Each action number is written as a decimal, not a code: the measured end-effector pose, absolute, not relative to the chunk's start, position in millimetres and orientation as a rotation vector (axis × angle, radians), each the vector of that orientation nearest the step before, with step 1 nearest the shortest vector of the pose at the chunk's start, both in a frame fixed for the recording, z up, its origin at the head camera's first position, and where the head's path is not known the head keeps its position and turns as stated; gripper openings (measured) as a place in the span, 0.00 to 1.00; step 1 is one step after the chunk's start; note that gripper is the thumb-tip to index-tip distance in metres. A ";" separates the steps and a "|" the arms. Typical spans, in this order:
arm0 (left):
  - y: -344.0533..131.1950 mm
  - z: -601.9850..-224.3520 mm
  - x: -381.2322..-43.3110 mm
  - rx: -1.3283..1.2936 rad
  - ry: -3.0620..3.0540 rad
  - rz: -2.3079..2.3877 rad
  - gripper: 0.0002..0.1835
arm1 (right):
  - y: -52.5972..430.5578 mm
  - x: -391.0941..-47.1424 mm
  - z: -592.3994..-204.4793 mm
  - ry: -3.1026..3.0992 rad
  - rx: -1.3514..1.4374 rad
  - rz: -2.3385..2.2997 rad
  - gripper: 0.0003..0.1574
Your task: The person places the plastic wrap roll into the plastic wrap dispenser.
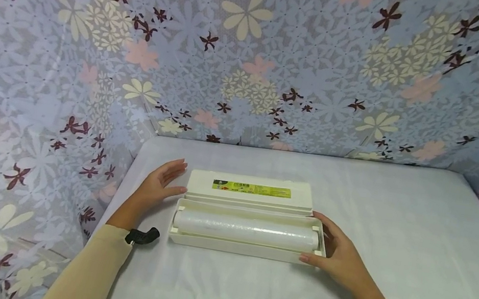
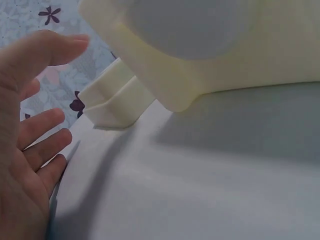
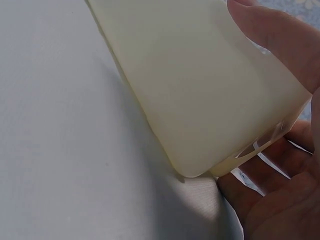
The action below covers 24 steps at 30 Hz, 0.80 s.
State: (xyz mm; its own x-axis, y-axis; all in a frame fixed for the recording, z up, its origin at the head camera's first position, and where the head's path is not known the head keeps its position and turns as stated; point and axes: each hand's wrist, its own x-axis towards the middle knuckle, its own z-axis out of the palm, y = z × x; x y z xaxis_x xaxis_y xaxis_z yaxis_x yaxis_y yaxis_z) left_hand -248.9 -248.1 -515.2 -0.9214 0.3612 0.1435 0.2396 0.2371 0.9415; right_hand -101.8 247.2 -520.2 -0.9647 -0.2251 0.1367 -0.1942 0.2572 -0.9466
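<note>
A long cream plastic box (image 1: pixel 229 247) lies open in the head view, holding a roll of cling film (image 1: pixel 246 230). Behind it is its lid (image 1: pixel 250 201), bearing a yellow-green label (image 1: pixel 252 188). My right hand (image 1: pixel 344 258) grips the box's right end, thumb on the front wall and fingers round the far side. In the right wrist view the fingers (image 3: pixel 265 175) curl behind the end of the box. At the lid's left end is my left hand (image 1: pixel 158 186), fingers loosely bent and holding nothing; the left wrist view shows a gap between its fingers (image 2: pixel 45 145) and the lid.
A white cloth (image 1: pixel 394 234) covers the table under the box. Flower-patterned fabric (image 1: pixel 279 72) rises behind the table and along its left and right sides. Dark mounts (image 1: pixel 143 236) sit on both wrists.
</note>
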 end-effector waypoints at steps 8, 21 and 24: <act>-240.3 -513.6 -265.3 0.641 2.401 1.601 0.55 | 249.2 -101.0 -520.8 2.444 -0.408 -1.875 0.65; -232.2 -516.2 -271.2 0.678 2.537 1.263 0.60 | 249.4 -100.8 -519.5 2.469 -0.414 -1.859 0.64; -231.7 -517.6 -272.4 0.692 2.550 1.217 0.60 | 249.3 -100.5 -520.3 2.472 -0.414 -1.854 0.64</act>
State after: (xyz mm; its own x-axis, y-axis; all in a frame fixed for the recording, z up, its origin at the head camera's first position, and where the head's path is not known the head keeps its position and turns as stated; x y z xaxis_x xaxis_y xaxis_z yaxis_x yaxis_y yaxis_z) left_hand -272.4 -231.7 -517.6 -0.8614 0.5079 -0.0057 0.3151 0.5433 0.7782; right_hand -100.5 249.3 -520.3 -0.9644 -0.2249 0.1389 -0.1963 0.2576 -0.9461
